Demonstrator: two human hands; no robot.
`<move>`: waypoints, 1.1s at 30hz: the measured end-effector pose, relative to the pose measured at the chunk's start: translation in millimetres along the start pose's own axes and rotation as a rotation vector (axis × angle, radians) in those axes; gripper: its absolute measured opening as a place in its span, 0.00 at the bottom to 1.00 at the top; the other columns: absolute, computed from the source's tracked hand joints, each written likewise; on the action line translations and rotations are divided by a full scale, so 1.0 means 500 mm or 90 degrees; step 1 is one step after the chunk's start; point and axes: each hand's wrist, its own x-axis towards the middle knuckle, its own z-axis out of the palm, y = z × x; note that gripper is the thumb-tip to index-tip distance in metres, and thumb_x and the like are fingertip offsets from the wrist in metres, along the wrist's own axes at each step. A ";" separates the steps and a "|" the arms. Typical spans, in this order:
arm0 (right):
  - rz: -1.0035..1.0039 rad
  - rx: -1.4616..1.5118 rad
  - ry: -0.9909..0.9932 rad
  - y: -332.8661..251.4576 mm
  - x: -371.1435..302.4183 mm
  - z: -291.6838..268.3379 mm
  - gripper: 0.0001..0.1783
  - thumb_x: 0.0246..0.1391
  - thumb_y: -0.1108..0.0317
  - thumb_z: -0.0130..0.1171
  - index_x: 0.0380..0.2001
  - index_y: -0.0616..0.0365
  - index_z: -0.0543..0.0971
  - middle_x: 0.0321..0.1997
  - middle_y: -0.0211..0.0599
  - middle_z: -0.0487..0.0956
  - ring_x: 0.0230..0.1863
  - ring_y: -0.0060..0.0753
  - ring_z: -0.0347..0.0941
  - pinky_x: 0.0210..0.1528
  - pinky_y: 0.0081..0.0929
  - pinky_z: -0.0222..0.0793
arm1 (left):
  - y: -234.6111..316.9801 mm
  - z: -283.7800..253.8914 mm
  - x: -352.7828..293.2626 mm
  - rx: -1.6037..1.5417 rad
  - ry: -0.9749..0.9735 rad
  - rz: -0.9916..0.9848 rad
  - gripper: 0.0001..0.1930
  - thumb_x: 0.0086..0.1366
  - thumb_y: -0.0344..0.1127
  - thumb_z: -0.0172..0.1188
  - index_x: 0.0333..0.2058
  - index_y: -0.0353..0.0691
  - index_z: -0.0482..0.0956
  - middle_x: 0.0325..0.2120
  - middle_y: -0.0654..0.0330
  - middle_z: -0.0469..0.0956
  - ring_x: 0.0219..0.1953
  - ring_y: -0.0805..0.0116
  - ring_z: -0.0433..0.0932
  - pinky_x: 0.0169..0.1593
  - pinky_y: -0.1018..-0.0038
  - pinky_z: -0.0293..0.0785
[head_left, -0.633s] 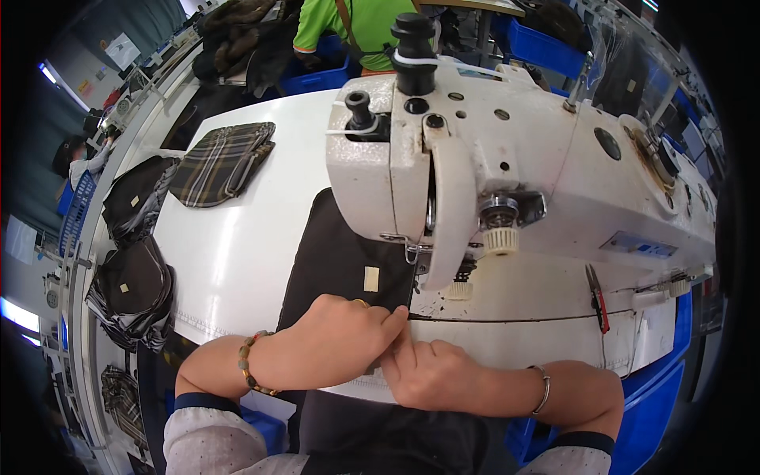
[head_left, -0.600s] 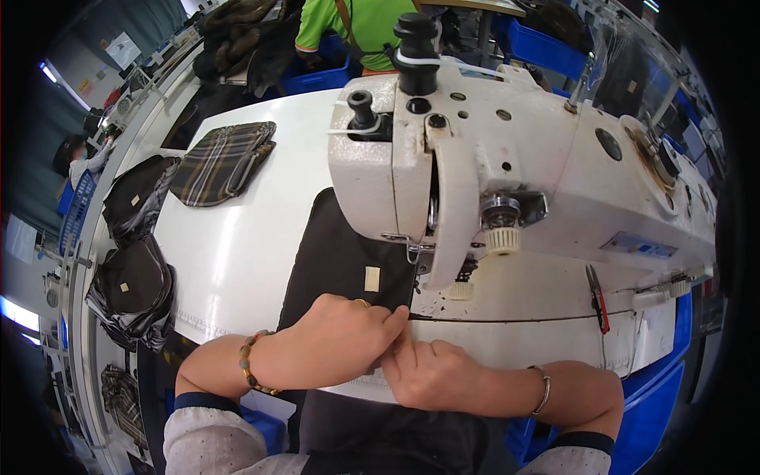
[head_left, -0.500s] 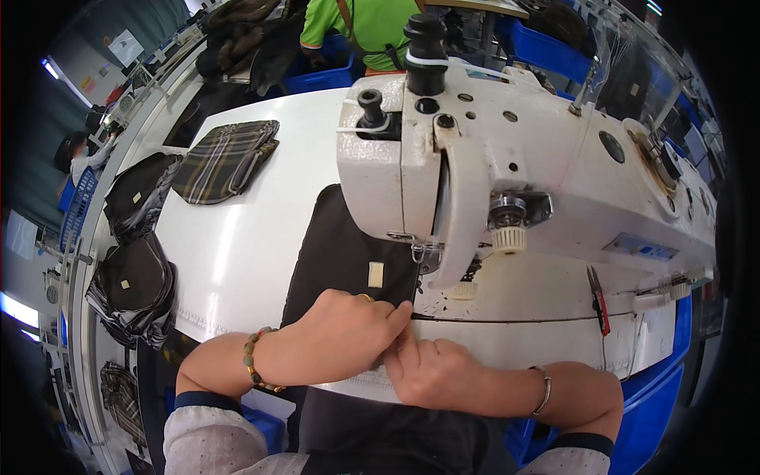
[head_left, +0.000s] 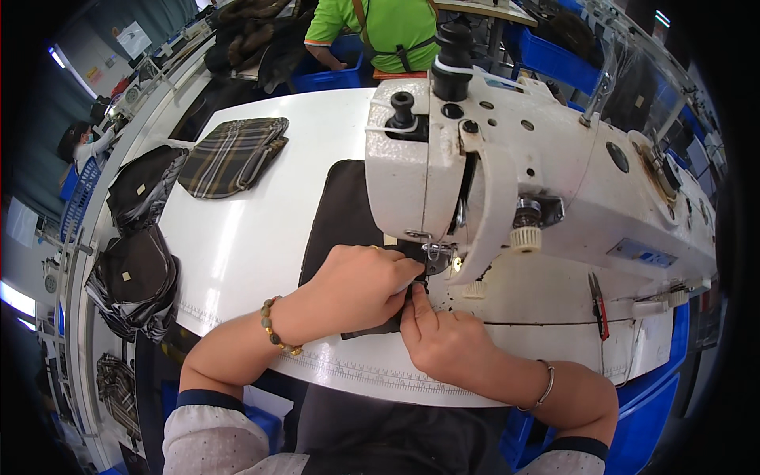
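Observation:
A dark fabric piece (head_left: 336, 229) lies flat on the white table, its right edge under the needle area of a white sewing machine (head_left: 507, 158). My left hand (head_left: 360, 285), with a bead bracelet and a ring, is closed at that edge just before the presser foot (head_left: 435, 257), fingers pinching the cloth. My right hand (head_left: 447, 336), wearing a metal bangle, meets it there with thumb and index finger on the same edge. A small pale label (head_left: 389, 239) on the fabric is mostly covered by my left hand and the machine.
Plaid fabric pieces (head_left: 233, 158) lie at the far left, beside stacked dark pieces (head_left: 131, 273) with small labels. Red-handled snips (head_left: 599, 307) rest right of the machine. Beyond the table, a person in a green shirt (head_left: 392, 36) stands near a blue bin (head_left: 328, 77).
Both hands and the fabric have moved away from me toward the presser foot. The label has slid partly under the machine head. The view has shifted slightly.

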 end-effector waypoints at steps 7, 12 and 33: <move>-0.014 0.067 0.001 0.006 -0.006 -0.010 0.15 0.42 0.69 0.58 0.33 0.67 0.82 0.41 0.59 0.83 0.15 0.22 0.70 0.15 0.20 0.66 | 0.014 -0.041 -0.037 -0.084 0.041 -0.072 0.07 0.50 0.31 0.66 0.31 0.44 0.84 0.24 0.65 0.78 0.29 0.62 0.79 0.30 0.67 0.73; -0.003 0.095 -0.034 -0.027 -0.017 -0.039 0.14 0.40 0.70 0.58 0.32 0.66 0.81 0.40 0.58 0.83 0.13 0.18 0.68 0.14 0.18 0.64 | 0.041 -0.006 -0.042 0.024 -0.075 0.012 0.08 0.47 0.30 0.64 0.30 0.45 0.84 0.26 0.67 0.73 0.30 0.67 0.77 0.32 0.72 0.69; 0.039 0.037 -0.033 -0.004 -0.007 -0.011 0.15 0.42 0.69 0.58 0.35 0.64 0.81 0.42 0.54 0.83 0.14 0.22 0.71 0.15 0.22 0.66 | -0.003 0.023 -0.013 0.050 0.010 0.037 0.13 0.48 0.29 0.63 0.35 0.43 0.87 0.30 0.65 0.75 0.35 0.66 0.77 0.40 0.71 0.71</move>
